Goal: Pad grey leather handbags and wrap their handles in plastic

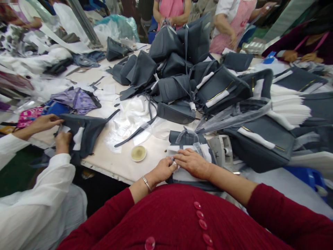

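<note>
My left hand (163, 169) is closed in a pinch on a bit of white paper wrapping at the near edge of a dark grey handbag (182, 139) that lies in front of me. My right hand (192, 162) rests beside it, fingers curled down onto the same white wrapping (205, 151), touching the left hand's fingertips. A silver bangle circles my left wrist. A clear plastic loop arches over the bag's top.
A heap of grey handbags (182, 69) fills the table's middle. A small round dish (138, 153) sits left of my hands. A white tape dispenser (222, 149) stands at right. A person in white sleeves (39, 194) handles another bag at left. Others stand behind the table.
</note>
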### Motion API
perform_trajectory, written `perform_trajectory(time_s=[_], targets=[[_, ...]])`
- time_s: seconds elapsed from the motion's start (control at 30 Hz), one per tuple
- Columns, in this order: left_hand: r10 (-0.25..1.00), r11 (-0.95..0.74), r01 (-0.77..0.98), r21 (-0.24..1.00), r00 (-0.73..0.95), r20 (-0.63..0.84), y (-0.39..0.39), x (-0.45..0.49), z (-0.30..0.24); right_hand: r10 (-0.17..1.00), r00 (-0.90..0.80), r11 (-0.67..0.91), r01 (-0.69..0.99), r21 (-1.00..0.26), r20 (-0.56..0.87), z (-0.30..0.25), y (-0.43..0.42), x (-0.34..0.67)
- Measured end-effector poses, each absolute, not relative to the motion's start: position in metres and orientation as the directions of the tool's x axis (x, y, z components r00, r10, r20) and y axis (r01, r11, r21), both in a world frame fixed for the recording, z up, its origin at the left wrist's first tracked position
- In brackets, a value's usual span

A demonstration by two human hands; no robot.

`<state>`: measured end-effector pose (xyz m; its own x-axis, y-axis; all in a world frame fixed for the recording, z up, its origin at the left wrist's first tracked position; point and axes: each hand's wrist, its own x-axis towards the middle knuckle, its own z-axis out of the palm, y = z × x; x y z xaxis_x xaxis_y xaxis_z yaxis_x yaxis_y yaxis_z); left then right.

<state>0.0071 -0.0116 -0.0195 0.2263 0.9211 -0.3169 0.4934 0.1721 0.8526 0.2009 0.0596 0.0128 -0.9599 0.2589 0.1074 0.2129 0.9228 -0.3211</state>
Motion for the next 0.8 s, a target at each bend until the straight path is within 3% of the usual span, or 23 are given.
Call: perform_trajectory(time_s=[0.1,0.17,0.27,0.33,0.43,0.5,0.6,0.8], targets=[[0.933,0.142,0.563,0.814,0.199,-0.300,-0.012,0.010,-0.015,0.479,-0.845,0.858,0.393,-0.331,0.237,0.031,0.054,0.225],[0.938,0.149,0.587,0.796,0.171,-0.302,-0.012,0.012,-0.014,0.664,-0.661,0.744,0.543,-0.389,0.349,0.040,0.049,0.257],[0.950,0.149,0.607,0.781,0.130,-0.283,-0.013,0.015,-0.014,0.884,-0.246,0.436,0.741,-0.511,0.397,0.039,0.042,0.323],[0.959,0.138,0.626,0.768,0.110,-0.261,-0.014,0.016,-0.017,0.965,0.017,0.138,0.818,-0.558,0.263,0.028,0.034,0.370],[0.969,0.113,0.676,0.728,0.086,-0.231,-0.012,0.018,-0.024,0.955,0.284,-0.280,0.777,-0.564,-0.084,0.002,0.017,0.423],[0.974,0.090,0.708,0.700,0.083,-0.209,-0.010,0.018,-0.030,0.901,0.363,-0.432,0.692,-0.578,-0.239,-0.014,0.006,0.438],[0.977,0.064,0.748,0.660,0.088,-0.194,-0.005,0.018,-0.037,0.852,0.422,-0.515,0.567,-0.643,-0.310,-0.032,0.002,0.437],[0.971,0.085,0.798,0.597,0.068,-0.229,-0.003,0.018,-0.040,0.853,0.410,-0.498,0.454,-0.738,-0.324,-0.047,0.026,0.411]])
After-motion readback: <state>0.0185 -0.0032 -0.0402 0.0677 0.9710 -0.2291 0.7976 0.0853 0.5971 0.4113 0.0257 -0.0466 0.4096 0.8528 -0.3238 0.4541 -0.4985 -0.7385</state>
